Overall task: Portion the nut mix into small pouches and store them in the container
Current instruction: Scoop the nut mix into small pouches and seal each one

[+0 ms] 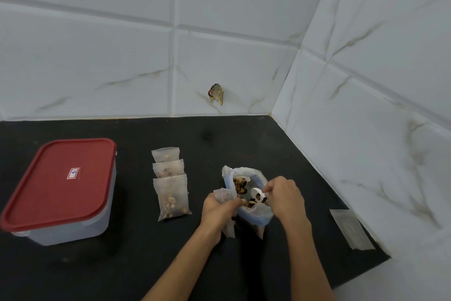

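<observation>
Both hands (pixel 253 205) work at the nut-mix bag (pixel 253 213), right grip (pixel 284 199) scooping.

A black countertop (pixel 97 271) fills the lower part and meets two walls in a corner. The walls (pixel 97 56) have large white tiles with thin brown veins. A small dark stain (pixel 216 94) sits on the back wall.

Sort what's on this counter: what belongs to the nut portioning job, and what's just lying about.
Part of the job:
bag of nut mix
white scoop, held by right hand
empty pouch, held by left hand
three filled pouches
red-lidded container
spare flat pouches

Lying about:
brownish scrap on the wall tile
</observation>
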`<state>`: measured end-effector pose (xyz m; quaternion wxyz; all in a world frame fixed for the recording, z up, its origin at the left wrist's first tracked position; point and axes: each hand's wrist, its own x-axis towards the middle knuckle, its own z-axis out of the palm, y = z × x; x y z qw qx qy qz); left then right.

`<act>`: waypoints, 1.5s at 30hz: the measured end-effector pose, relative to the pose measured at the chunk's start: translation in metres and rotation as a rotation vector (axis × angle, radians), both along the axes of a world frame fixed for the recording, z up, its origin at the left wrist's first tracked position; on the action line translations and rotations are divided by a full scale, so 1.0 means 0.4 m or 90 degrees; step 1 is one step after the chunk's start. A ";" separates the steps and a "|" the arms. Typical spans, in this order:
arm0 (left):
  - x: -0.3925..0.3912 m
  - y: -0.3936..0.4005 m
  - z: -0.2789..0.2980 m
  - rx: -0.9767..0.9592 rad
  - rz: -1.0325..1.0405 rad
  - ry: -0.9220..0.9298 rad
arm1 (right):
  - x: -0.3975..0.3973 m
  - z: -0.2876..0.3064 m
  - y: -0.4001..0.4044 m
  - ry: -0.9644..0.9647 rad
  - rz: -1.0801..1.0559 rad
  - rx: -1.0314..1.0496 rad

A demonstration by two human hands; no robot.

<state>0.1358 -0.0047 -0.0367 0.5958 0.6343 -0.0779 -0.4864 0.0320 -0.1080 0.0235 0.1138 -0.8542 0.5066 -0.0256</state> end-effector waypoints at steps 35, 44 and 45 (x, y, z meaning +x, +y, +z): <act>-0.004 0.024 0.026 -0.071 -0.052 -0.004 | -0.024 -0.048 -0.026 -0.430 -0.371 0.576; 0.000 0.034 0.032 -0.061 -0.063 -0.042 | -0.030 -0.044 -0.021 -0.460 -0.357 0.574; -0.001 0.034 0.030 -0.060 -0.058 -0.045 | -0.034 -0.041 -0.019 -0.469 -0.356 0.566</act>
